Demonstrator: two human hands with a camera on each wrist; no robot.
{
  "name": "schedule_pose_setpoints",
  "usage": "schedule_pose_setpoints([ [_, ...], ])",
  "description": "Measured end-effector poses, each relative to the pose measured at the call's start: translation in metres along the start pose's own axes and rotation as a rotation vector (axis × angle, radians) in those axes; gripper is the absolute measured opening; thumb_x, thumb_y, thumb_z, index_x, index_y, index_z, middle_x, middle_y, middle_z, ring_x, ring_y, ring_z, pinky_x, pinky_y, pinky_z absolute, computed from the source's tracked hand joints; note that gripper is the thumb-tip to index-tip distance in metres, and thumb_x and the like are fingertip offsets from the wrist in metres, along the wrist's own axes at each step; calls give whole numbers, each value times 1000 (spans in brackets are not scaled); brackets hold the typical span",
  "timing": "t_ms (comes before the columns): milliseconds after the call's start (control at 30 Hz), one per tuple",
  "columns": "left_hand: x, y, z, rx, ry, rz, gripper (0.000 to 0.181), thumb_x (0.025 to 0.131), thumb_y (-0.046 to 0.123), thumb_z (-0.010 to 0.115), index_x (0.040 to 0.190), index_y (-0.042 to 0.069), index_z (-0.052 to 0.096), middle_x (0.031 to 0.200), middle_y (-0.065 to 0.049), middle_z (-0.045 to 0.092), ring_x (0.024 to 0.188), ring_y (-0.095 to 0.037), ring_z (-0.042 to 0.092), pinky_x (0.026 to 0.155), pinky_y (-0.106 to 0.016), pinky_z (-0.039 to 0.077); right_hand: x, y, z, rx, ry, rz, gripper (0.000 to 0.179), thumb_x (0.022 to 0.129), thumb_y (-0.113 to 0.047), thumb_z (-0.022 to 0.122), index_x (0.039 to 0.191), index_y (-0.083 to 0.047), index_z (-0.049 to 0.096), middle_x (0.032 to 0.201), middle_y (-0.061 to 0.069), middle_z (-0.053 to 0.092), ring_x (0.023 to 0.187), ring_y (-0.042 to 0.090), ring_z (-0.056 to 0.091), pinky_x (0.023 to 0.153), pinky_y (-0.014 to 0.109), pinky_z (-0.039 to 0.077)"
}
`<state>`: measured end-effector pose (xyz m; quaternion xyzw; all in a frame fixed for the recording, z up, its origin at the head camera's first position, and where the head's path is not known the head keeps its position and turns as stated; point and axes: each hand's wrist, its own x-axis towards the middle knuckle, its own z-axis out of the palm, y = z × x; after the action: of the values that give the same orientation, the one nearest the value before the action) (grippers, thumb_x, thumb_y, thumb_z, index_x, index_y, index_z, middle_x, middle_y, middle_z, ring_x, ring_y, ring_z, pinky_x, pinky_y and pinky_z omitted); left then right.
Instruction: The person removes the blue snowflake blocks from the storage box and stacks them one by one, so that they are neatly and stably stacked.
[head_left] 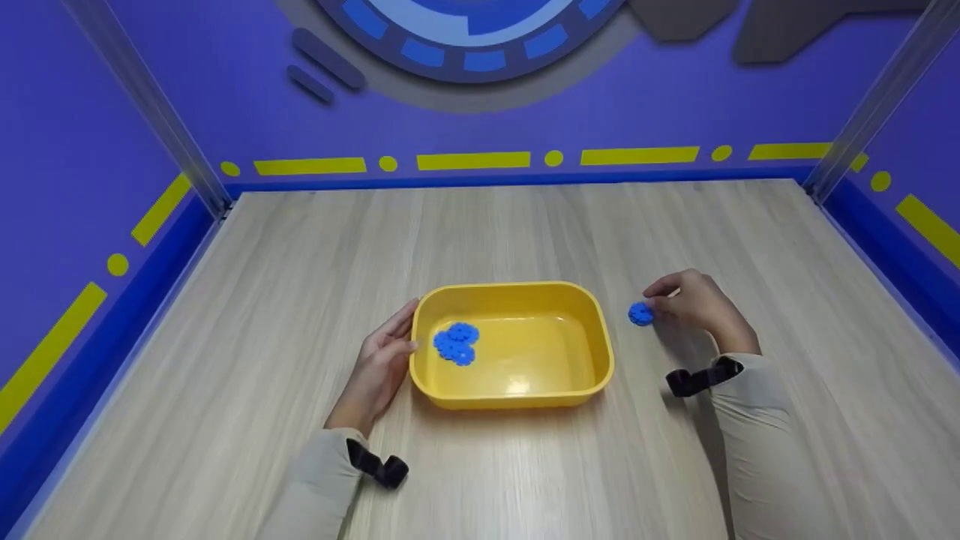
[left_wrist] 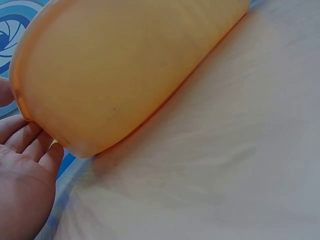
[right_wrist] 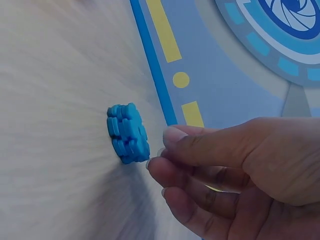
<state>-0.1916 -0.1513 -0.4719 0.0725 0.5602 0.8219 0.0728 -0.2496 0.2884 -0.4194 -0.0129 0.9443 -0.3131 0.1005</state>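
A yellow plastic tub (head_left: 517, 399) stands on the table, its outer wall (left_wrist: 120, 75) filling the top of the left wrist view. My left hand (head_left: 381, 367) holds its left end, thumb at the rim and fingers (left_wrist: 37, 142) against the outside. Several blue flower-shaped discs (head_left: 456, 343) lie overlapping inside the tub, at its left. To the right of the tub, a small stack of similar blue discs (right_wrist: 127, 133) sits on the table. Beside that stack is my right hand (head_left: 694, 304), fingers loosely bent and fingertips close to its edge; whether they touch it I cannot tell.
The light wood table (head_left: 517, 232) ends at a purple back wall (head_left: 480, 131) with yellow markings. Purple side panels (head_left: 67, 225) rise along both sides. Each wrist wears a black strap mount (head_left: 705, 377).
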Motion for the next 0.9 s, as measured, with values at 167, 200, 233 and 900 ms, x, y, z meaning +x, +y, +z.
schedule_pose_setpoints([
  [167,0,1,0,-9,8,-2,67,85,-9,46,149,-5,26,158,-17,23,145,-27,24,114,-32,32,-1,-6,-1,-3,21,-20,29,93,-14,58,116,1,67,115,22,64,96,30,59,90,46,52],
  [200,0,1,0,-8,8,-2,68,85,-9,46,149,-4,25,158,-17,23,145,-28,24,114,-32,32,-2,-7,-2,-4,24,-27,29,93,-14,58,116,1,67,115,22,64,94,29,59,87,43,53],
  [233,0,1,0,-8,8,-2,68,85,-9,47,149,-4,25,158,-17,23,146,-27,24,114,-31,33,-2,-9,-3,-6,26,-33,29,93,-15,58,116,1,67,114,21,65,93,28,58,85,40,54],
  [900,0,1,1,28,18,-13,66,87,-8,46,149,-1,28,158,-14,25,146,-25,25,113,-30,33,2,-68,-15,-15,81,-226,23,91,-16,64,109,-2,71,105,18,70,92,29,65,84,44,56],
])
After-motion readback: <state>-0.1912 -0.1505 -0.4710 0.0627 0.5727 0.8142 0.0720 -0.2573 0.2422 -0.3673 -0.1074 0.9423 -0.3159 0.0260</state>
